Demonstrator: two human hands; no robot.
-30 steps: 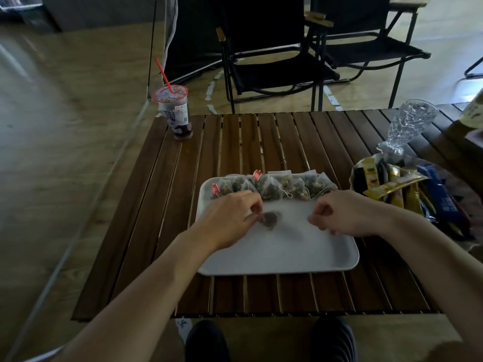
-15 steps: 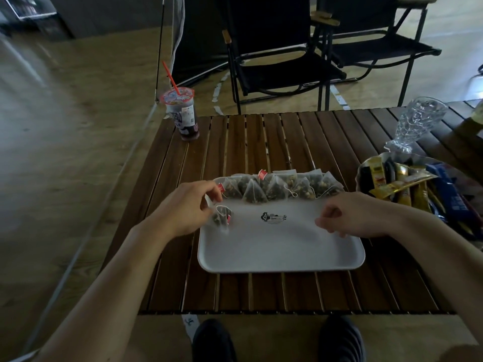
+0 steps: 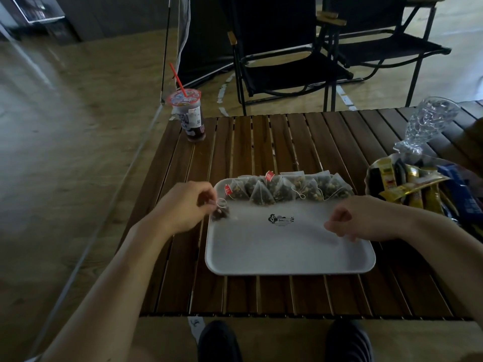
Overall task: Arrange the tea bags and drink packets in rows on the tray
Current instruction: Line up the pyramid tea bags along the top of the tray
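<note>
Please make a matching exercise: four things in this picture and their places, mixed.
1 cup with red straw
2 row of tea bags
3 drink packets
4 left hand

A far edge of the tray
B right of the tray
C far left corner of the table
D left edge of the tray, holding a single tea bag

Pairs: 1-C, 2-A, 3-B, 4-D

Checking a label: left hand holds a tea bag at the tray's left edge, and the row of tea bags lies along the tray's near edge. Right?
No. The head view shows the row of tea bags along the far edge of the tray, not the near one. The left hand does hold a tea bag at the tray's left edge.
</note>
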